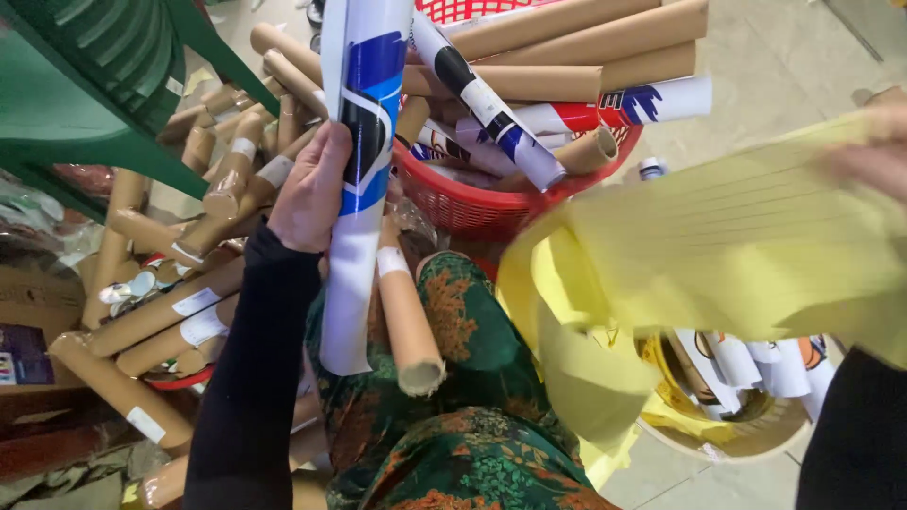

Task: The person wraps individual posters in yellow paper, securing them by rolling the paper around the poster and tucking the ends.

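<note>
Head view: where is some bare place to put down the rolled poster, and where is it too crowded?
Bare floor shows at upper right, beyond the red basket and above the yellow bag. A smaller strip lies at the bottom, beside the round bin. The basket is heaped with cardboard tubes; the left side under the green chair is crowded with tubes too.

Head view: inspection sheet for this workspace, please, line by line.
Surface: pale tiled floor; no table seen.
Job's things: rolled white and blue poster gripped by left hand; yellow plastic bag held by right hand, blurred.
Clutter: red basket piled with cardboard tubes; more tubes at left; round bin of white rolls.
Grippers: both hands closed on their items.
Cables: nothing seen.
Surroundings: green plastic chair; patterned green garment on lap.
</note>
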